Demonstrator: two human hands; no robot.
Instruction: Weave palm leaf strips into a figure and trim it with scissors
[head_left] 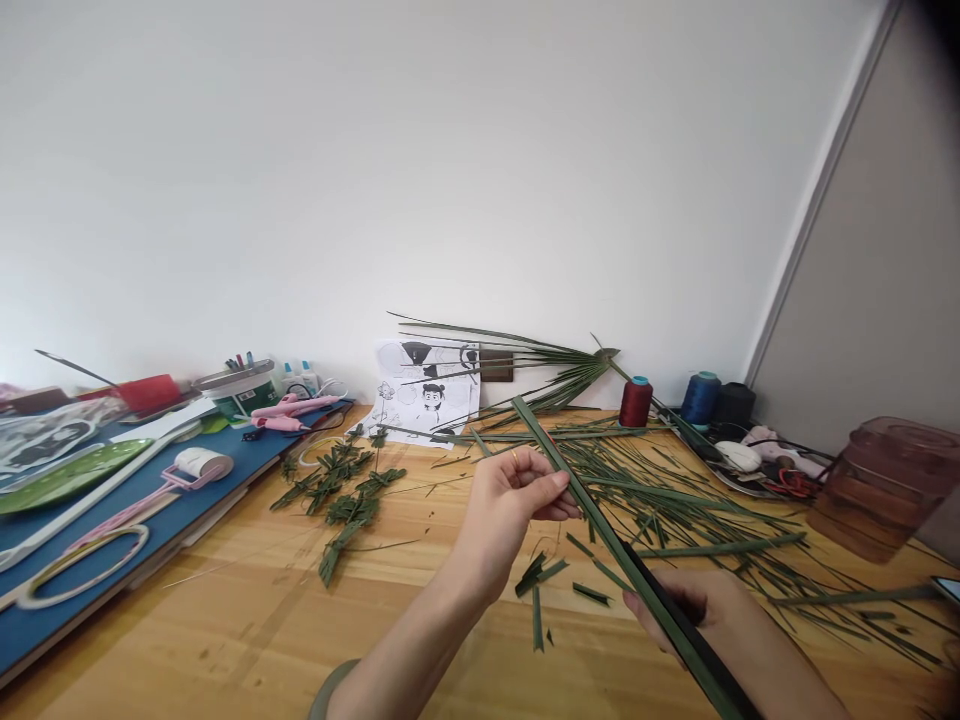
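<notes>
Both hands grip one long green leaf strip. The left hand pinches it at centre; the right hand, at 4 o'clock, clasps its lower end above the tabletop.

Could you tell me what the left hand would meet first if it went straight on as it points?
The left hand points right, pinching the long leaf strip; past it, probably the loose leaf strips on the table, depth unclear.

My left hand is raised ahead of me, the bare forearm coming up from the lower middle. Its thumb and forefinger pinch the leaf strip, with the other fingers curled behind. My right hand sits lower and nearer at the bottom right, knuckles up, fingers closed around the same strip.
</notes>
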